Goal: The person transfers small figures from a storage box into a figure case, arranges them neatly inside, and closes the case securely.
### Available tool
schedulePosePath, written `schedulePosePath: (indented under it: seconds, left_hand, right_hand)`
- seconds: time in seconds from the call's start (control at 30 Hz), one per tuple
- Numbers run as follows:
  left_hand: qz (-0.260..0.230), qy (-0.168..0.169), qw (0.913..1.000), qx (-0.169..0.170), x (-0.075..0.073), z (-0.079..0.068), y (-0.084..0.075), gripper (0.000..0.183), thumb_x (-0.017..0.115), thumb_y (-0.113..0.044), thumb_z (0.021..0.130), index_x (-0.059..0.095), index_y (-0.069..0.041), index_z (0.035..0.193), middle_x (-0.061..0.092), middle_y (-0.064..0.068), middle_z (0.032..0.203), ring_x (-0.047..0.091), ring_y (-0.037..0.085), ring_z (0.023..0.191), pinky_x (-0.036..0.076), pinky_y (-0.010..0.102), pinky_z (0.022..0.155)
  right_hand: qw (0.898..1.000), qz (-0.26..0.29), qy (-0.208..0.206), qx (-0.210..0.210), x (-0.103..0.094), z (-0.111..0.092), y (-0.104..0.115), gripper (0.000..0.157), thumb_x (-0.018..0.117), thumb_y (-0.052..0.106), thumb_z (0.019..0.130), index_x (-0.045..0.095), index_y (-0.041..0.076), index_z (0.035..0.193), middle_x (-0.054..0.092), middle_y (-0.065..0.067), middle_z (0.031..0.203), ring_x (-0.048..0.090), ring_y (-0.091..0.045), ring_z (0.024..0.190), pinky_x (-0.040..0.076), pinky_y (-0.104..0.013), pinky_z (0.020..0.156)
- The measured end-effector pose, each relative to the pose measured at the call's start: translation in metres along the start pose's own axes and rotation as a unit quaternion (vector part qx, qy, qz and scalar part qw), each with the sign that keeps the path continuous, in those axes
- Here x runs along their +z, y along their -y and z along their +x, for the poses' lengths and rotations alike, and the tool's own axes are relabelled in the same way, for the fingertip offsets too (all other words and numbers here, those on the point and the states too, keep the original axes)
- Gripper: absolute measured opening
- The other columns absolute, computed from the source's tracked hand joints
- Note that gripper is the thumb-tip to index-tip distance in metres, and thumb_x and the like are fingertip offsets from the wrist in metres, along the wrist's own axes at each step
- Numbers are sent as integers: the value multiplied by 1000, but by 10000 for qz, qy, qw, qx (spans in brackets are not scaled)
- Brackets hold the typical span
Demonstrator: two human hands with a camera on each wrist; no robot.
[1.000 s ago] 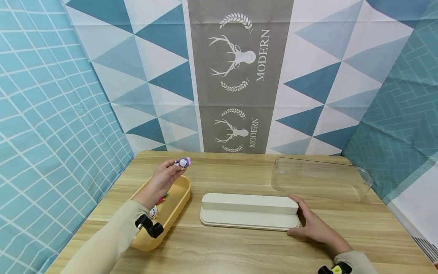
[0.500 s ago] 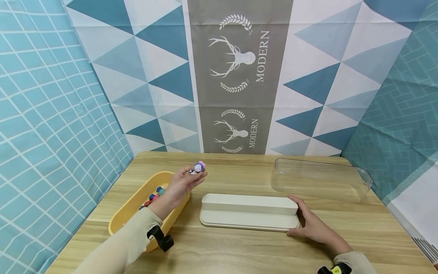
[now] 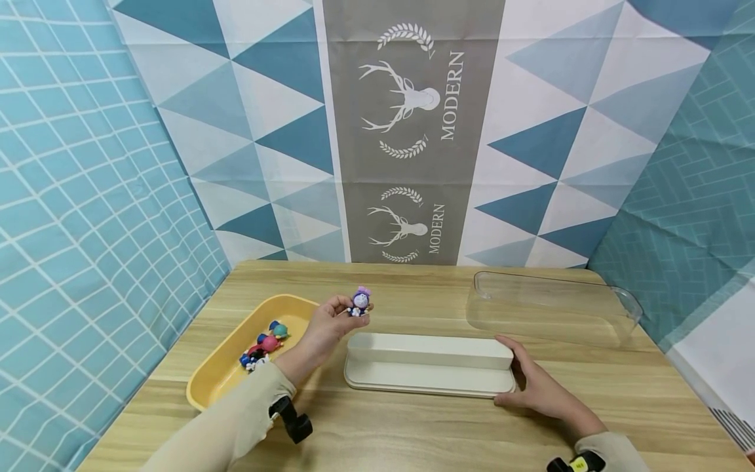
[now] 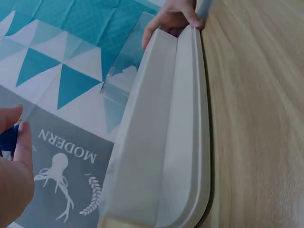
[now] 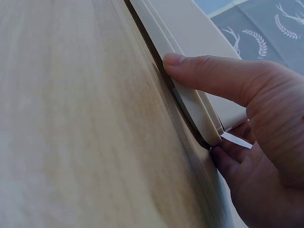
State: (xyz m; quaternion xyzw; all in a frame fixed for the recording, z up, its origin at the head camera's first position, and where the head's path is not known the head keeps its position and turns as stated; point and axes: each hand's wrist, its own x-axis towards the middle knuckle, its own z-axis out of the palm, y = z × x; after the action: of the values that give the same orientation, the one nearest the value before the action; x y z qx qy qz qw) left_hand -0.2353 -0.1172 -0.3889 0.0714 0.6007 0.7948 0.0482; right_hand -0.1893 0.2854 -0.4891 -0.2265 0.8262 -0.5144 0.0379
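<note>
In the head view my left hand (image 3: 326,331) pinches a small purple and white toy figurine (image 3: 360,303) upright between thumb and fingers, above the back left corner of a cream stepped stand (image 3: 430,378). Only a blue bit of the figurine (image 4: 8,138) shows in the left wrist view. My right hand (image 3: 542,388) grips the right end of the stand, the thumb at its front edge and the fingers round the back. The right wrist view shows that thumb (image 5: 204,73) lying on the stand's rim (image 5: 190,102).
A yellow tray (image 3: 206,373) at the left holds several small colourful figurines (image 3: 269,343). Behind the stand, at the back right of the wooden table (image 3: 413,436), lies a clear plastic cover (image 3: 548,308). Patterned cloth (image 3: 407,157) hangs behind the table.
My left hand has carried the figurine rightward and slightly down, from over the yellow tray to near the stand, turning it more upright. The right hand and the stand have stayed put.
</note>
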Motion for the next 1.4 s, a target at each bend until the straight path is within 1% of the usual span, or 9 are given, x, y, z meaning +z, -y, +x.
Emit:
schedulePosePath:
  seconds: [0.1, 0.27, 0.43, 0.6, 0.77, 0.87, 1.0, 1.17, 1.4]
  left_hand:
    - [-121, 135, 9998, -64, 3, 0, 3, 28, 61, 21, 83, 53, -6, 85, 68, 12, 106, 69, 17, 97, 55, 28, 85]
    - [-417, 271, 9985, -240, 8, -1, 5, 22, 58, 17, 89, 53, -5, 87, 58, 14, 108, 68, 20, 98, 55, 31, 89]
    - [-513, 355, 9973, -390, 13, -1, 9, 19, 56, 15, 92, 52, -4, 93, 56, 15, 108, 67, 22, 101, 54, 34, 91]
    - [-463, 664, 9959, -403, 17, 0, 15, 22, 54, 15, 93, 49, -1, 108, 54, 15, 116, 66, 21, 104, 52, 35, 95]
    - [-278, 1011, 9937, -386, 22, -1, 20, 40, 53, 13, 94, 45, 7, 132, 52, 15, 122, 64, 21, 108, 50, 35, 97]
    - [-224, 1204, 9916, -425, 25, -2, 22, 46, 52, 11, 97, 41, 8, 141, 51, 18, 129, 62, 23, 113, 48, 36, 100]
    - [-119, 1318, 9900, -492, 29, -3, 26, 46, 52, 8, 98, 41, 8, 142, 48, 23, 135, 60, 26, 118, 47, 36, 101]
    - [280, 1567, 9868, -286, 32, -2, 32, 44, 54, 6, 98, 43, 8, 141, 54, 14, 125, 58, 26, 118, 47, 38, 102]
    - [507, 1740, 9834, -16, 39, -3, 41, 43, 57, 7, 96, 42, 15, 135, 59, 7, 114, 60, 13, 104, 51, 35, 96]
  right_hand:
    - [10000, -44, -17, 2, 0, 0, 0, 108, 88, 20, 76, 17, 7, 156, 37, -22, 144, 40, 2, 122, 28, -6, 98]
    - [10000, -10, -7, -19, 0, 0, 0, 108, 88, 19, 76, 17, 7, 156, 37, -22, 144, 40, 2, 123, 27, -6, 98]
    - [10000, 28, 6, -62, -1, 0, -2, 108, 88, 18, 76, 16, 6, 156, 36, -23, 144, 39, 3, 123, 27, -6, 98]
    - [10000, 31, 0, -87, -1, 0, -3, 108, 88, 17, 75, 16, 6, 156, 35, -23, 145, 39, 4, 123, 26, -5, 99]
    - [9999, -1, -25, -115, -2, 0, -2, 109, 88, 17, 75, 16, 5, 156, 35, -23, 145, 38, 4, 124, 24, -4, 99]
    - [9999, -50, -43, -108, -1, 0, -2, 108, 88, 18, 75, 17, 5, 156, 36, -22, 144, 40, 3, 123, 24, -4, 99]
    - [9998, -153, -69, -61, -1, -1, -1, 108, 88, 21, 75, 17, 6, 156, 38, -21, 144, 41, 1, 122, 25, -5, 98]
    - [9998, -162, -87, -23, -1, -1, -2, 109, 89, 21, 75, 18, 6, 156, 37, -21, 144, 40, 1, 123, 24, -5, 99]
    - [9999, 9, -81, -79, -2, -1, -6, 109, 88, 17, 75, 17, 6, 157, 35, -23, 147, 39, 5, 124, 24, -5, 100]
